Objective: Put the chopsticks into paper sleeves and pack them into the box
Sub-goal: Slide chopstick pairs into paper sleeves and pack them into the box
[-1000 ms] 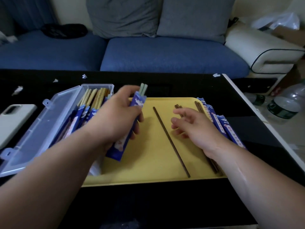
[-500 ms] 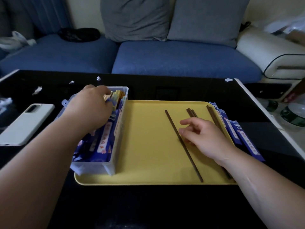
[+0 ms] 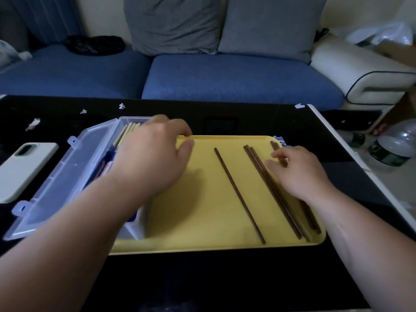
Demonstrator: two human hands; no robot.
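A clear plastic box (image 3: 135,228) stands on the left part of the yellow tray (image 3: 202,221), its lid (image 3: 63,181) open to the left. Inside are sleeved chopsticks with pale tips (image 3: 126,134) and blue sleeves (image 3: 105,163). My left hand (image 3: 155,156) hovers over the box's right edge with relaxed fingers and holds nothing. One dark chopstick (image 3: 238,194) lies alone mid-tray, with a dark pair (image 3: 270,190) to its right. My right hand (image 3: 301,170) pinches the far-right dark chopsticks (image 3: 313,219). Empty blue sleeves (image 3: 280,140) peek out at the tray's far right corner, mostly hidden by that hand.
A white phone (image 3: 24,167) lies left of the box on the black table. Small paper scraps (image 3: 121,106) dot the far edge. A plastic bottle (image 3: 396,145) stands on the floor past the table's white right edge. A blue sofa runs behind.
My left hand carried a sleeved pair into the box, let it go, and has come back toward the tray with nothing in it. My right hand shifted right to the outermost chopsticks.
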